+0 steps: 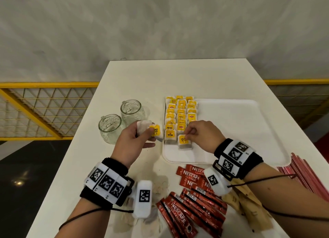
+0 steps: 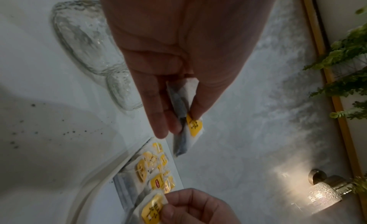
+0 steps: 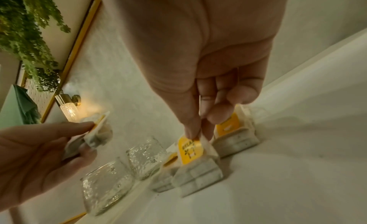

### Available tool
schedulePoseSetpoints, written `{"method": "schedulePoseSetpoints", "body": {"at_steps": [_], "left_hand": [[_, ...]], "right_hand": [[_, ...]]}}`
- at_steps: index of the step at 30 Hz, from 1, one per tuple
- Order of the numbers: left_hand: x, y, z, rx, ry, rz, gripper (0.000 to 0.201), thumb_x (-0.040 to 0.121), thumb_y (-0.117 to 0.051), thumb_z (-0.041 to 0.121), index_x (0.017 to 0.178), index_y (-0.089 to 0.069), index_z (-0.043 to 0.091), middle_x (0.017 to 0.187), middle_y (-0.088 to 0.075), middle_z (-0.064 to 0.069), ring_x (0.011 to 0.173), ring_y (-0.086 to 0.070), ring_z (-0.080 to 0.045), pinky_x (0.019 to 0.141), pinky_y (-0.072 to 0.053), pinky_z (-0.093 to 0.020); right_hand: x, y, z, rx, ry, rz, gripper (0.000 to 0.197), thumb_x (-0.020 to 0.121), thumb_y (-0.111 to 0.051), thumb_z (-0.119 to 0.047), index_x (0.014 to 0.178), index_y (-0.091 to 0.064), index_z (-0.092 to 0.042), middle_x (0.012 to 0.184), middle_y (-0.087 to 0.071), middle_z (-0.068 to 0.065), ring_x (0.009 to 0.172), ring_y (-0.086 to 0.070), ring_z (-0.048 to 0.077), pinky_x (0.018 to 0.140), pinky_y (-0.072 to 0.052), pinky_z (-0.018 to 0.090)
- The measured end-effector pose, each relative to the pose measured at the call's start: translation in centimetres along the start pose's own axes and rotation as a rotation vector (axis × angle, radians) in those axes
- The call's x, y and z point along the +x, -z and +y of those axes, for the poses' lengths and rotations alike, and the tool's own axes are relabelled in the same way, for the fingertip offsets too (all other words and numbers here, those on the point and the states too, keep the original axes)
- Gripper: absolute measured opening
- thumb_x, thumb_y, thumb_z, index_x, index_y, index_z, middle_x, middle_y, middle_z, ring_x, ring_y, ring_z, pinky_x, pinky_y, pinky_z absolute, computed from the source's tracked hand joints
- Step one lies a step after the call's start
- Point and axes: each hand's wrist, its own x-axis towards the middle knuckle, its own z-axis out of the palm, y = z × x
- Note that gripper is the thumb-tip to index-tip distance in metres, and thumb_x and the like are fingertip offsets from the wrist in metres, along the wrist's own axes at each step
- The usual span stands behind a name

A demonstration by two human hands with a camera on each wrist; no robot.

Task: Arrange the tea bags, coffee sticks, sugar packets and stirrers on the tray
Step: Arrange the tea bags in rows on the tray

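Observation:
A white tray (image 1: 240,131) lies on the table, with several yellow-tagged tea bags (image 1: 180,113) in three rows along its left side. My right hand (image 1: 192,132) pinches the tag of one tea bag (image 1: 184,142) (image 3: 195,161) that rests on the tray at the near end of the middle row. Left of the tray, my left hand (image 1: 140,136) holds a small stack of tea bags (image 1: 153,132) (image 2: 188,122) above the table. Red coffee sticks (image 1: 194,202), brown sugar packets (image 1: 249,207) and red stirrers (image 1: 306,175) lie near the front of the table.
Two glass jars (image 1: 110,128) (image 1: 132,111) stand left of the tray, just beyond my left hand. More tea bags (image 1: 151,218) lie under my left wrist. Right part of the tray is bare. A yellow railing (image 1: 44,102) runs behind the table.

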Motion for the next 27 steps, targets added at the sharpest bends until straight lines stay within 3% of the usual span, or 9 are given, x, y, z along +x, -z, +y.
{"method": "schedulePoseSetpoints", "body": {"at_steps": [5,15,18,21,24,27], "left_hand": [[-0.3,0.2,0.0,-0.003,0.003,-0.008,0.013,0.091,-0.063,0.009,0.104,-0.065,0.008,0.090,-0.069,-0.015,0.071,-0.067,-0.015,0.067,-0.060,-0.032],[-0.2,0.2,0.1,-0.027,0.009,-0.012,0.015,0.089,-0.065,0.007,0.104,-0.067,0.004,0.081,-0.069,-0.011,0.069,-0.065,-0.018,0.069,-0.060,-0.033],[-0.4,0.0,0.4,-0.058,0.018,-0.019,0.016,0.088,-0.067,0.008,0.104,-0.068,0.003,0.080,-0.069,-0.013,0.069,-0.066,-0.019,0.070,-0.060,-0.033],[-0.5,-0.4,0.6,-0.100,0.035,-0.024,0.016,0.089,-0.065,0.008,0.104,-0.068,0.002,0.081,-0.069,-0.014,0.068,-0.066,-0.019,0.069,-0.060,-0.033],[-0.6,-0.8,0.9,-0.119,0.042,-0.041,0.019,0.090,-0.064,0.008,0.106,-0.067,-0.001,0.081,-0.068,-0.015,0.067,-0.066,-0.018,0.070,-0.061,-0.033],[-0.7,-1.2,1.1,-0.122,0.046,-0.071,0.019,0.090,-0.063,0.008,0.105,-0.066,-0.004,0.078,-0.068,-0.011,0.065,-0.066,-0.016,0.069,-0.061,-0.033]], "right_hand": [[0.8,-0.2,-0.1,-0.014,-0.041,0.041,0.007,0.084,-0.068,-0.024,0.085,-0.066,-0.031,0.080,-0.065,-0.013,0.082,-0.063,0.011,0.075,-0.051,0.030],[0.8,-0.2,-0.4,0.018,-0.069,0.051,0.004,0.085,-0.067,-0.027,0.088,-0.065,-0.029,0.084,-0.064,-0.012,0.084,-0.062,0.013,0.074,-0.048,0.028],[0.3,0.4,-0.9,0.039,-0.014,0.132,0.008,0.087,-0.065,-0.029,0.094,-0.065,-0.025,0.090,-0.065,-0.010,0.084,-0.059,0.010,0.076,-0.047,0.028],[-0.7,1.2,-2.4,0.289,0.049,0.190,0.012,0.092,-0.061,-0.028,0.095,-0.069,-0.021,0.089,-0.066,-0.010,0.074,-0.056,0.001,0.072,-0.044,0.020],[-1.8,1.3,-4.4,0.575,0.067,0.107,0.015,0.091,-0.062,-0.032,0.097,-0.070,-0.022,0.091,-0.068,-0.008,0.074,-0.058,0.001,0.074,-0.047,0.019],[-2.5,0.6,-5.4,0.615,0.119,0.042,0.017,0.086,-0.068,-0.030,0.101,-0.070,-0.022,0.091,-0.066,-0.008,0.073,-0.055,0.003,0.068,-0.045,0.014]]}}
